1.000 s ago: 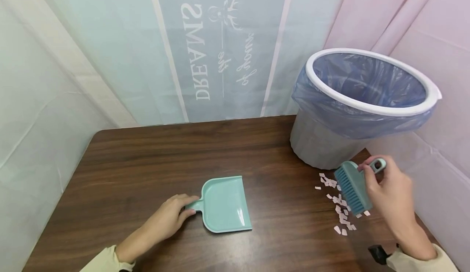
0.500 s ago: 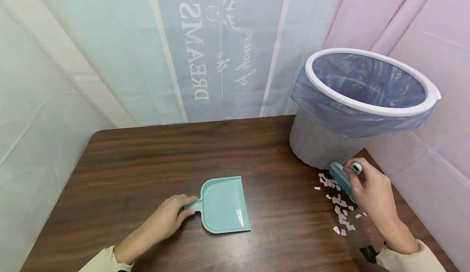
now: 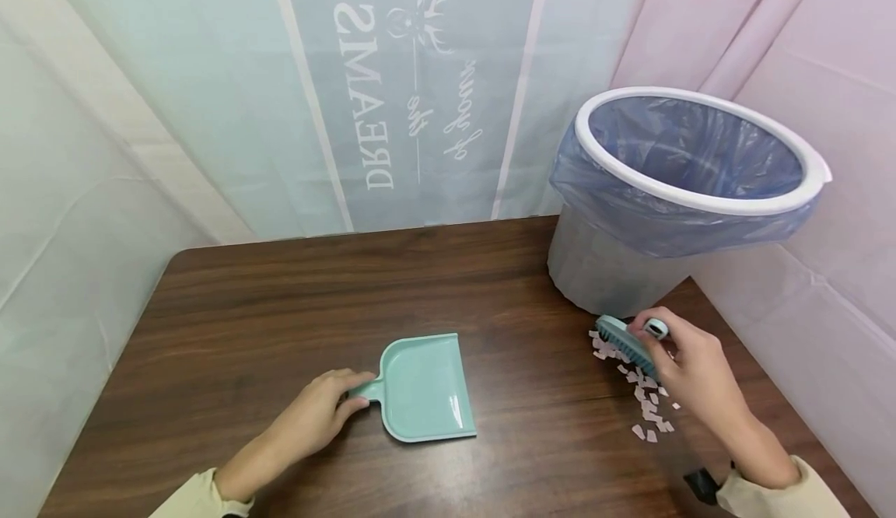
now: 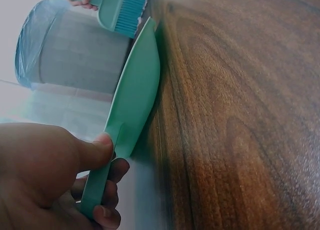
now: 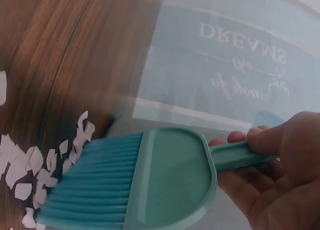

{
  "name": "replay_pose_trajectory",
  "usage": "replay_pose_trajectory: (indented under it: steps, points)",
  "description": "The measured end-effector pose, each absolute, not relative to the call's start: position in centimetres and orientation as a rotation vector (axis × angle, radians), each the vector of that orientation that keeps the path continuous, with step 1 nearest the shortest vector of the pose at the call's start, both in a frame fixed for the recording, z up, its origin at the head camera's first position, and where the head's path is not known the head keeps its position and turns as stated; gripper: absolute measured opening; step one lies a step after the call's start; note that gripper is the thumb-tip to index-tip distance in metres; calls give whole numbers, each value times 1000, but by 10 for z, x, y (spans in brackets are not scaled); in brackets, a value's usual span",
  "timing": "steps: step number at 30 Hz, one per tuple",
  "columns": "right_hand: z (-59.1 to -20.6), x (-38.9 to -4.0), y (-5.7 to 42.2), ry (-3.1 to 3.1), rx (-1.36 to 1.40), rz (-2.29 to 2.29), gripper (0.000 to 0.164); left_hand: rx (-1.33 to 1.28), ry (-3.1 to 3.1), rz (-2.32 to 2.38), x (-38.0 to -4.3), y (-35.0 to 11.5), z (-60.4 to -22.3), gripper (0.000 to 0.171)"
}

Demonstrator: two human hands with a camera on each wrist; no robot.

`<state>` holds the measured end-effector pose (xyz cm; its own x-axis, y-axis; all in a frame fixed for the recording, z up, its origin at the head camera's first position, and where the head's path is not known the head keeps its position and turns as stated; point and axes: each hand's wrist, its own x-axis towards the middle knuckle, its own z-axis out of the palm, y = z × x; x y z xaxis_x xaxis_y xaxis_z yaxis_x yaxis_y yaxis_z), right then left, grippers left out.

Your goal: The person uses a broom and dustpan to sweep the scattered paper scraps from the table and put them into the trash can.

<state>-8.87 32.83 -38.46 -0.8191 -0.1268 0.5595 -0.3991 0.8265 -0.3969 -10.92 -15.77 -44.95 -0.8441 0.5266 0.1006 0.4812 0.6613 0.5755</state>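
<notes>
Dustpan (image 3: 423, 390) sits on the desk (image 3: 294, 300), its handle (image 4: 95, 192) clamped in the left grip (image 3: 313, 418). I see the right grip (image 3: 694, 362) clamped on the brush (image 5: 175, 180), bristles (image 5: 97, 182) at paper scraps (image 5: 17, 171) near the bin (image 3: 595, 265).

Right hand (image 3: 689, 362) has moved left over the last second, taking the brush (image 3: 625, 344) from the right side of the paper scraps (image 3: 649, 407) to over their far end, where it now hides some of them. Brush has also tipped: a second ago its broad face and full bristle row showed in the head view, now it's seen much more edge-on. Scraps at the far end have shifted slightly left and now lie up against the stray piece that was apart before.
</notes>
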Motion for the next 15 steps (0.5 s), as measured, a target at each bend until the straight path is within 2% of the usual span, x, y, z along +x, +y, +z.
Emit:
replay_pose_trajectory:
  steps: [8,15]
  points:
    - [-381,-79,315,-2494,448,808,42,846,2795,933,-109,-158,-450,35]
    - [-374,-76,310,-2414,345,873,32,818,2787,924,-109,-157,-449,35]
